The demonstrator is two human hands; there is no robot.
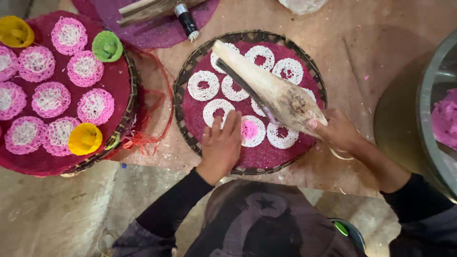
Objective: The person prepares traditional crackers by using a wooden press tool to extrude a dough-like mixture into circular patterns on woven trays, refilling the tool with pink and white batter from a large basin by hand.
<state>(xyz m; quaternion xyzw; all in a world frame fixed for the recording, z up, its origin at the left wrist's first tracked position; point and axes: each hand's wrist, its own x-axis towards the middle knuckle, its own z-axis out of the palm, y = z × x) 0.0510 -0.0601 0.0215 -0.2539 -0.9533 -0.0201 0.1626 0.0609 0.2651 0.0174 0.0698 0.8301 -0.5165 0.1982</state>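
A round woven tray [183, 81] lined with a magenta mat carries several white lacy noodle rings [203, 85]. One ring [251, 130] near the front has a pink centre. My left hand [222, 145] lies flat on the tray's front part, fingers together, beside that ring. My right hand [335, 131] grips the thick end of a long, pale, dough-smeared wooden press [266, 88], which slants across the tray toward its far left rim.
At left, a second tray [119, 95] holds several pink-and-white noodle discs [50, 99] plus yellow [84, 139] and green [107, 46] cups. A metal basin [426, 109] with pink dough stands at right. A black-and-white tube [186, 21] lies at the back.
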